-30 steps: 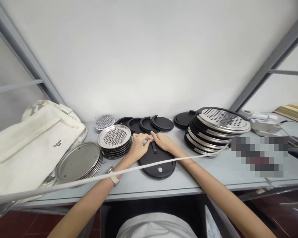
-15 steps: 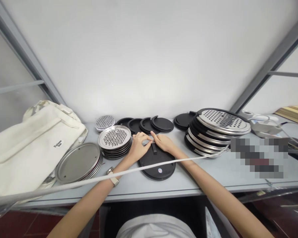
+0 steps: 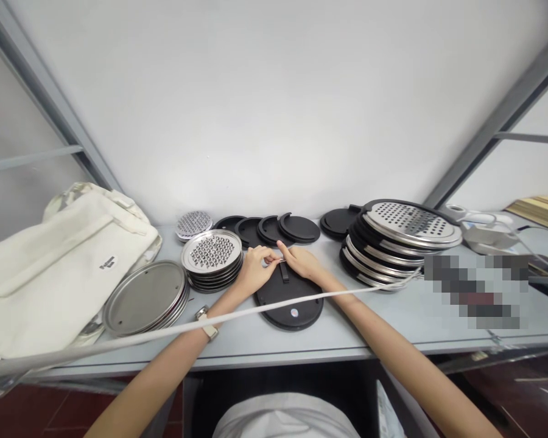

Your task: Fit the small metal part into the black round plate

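Note:
A black round plastic plate (image 3: pixel 285 307) lies on the table in front of me, with a short dark strip (image 3: pixel 285 272) on its face and a small round sticker (image 3: pixel 294 312) near its close edge. My left hand (image 3: pixel 256 267) is closed in a pinch at the far end of the strip, where a tiny silvery metal piece (image 3: pixel 281 261) shows at the fingertips. From the other side, my right hand (image 3: pixel 301 260) is closed at the plate's far edge. Its thumb points up and left beside the metal piece, and its other fingers are mostly hidden.
Left of my hands stand stacked metal grater discs (image 3: pixel 212 250) and grey metal plates (image 3: pixel 146 298), beside a white bag (image 3: pixel 64 261). Black round pieces (image 3: pixel 299 229) lie along the wall. At right rises a tall grater stack (image 3: pixel 406 222). A pale bar (image 3: pixel 237 315) crosses in front.
My left fingers have curled in slightly at the metal piece. The right hand and the black plate stay nearly in place.

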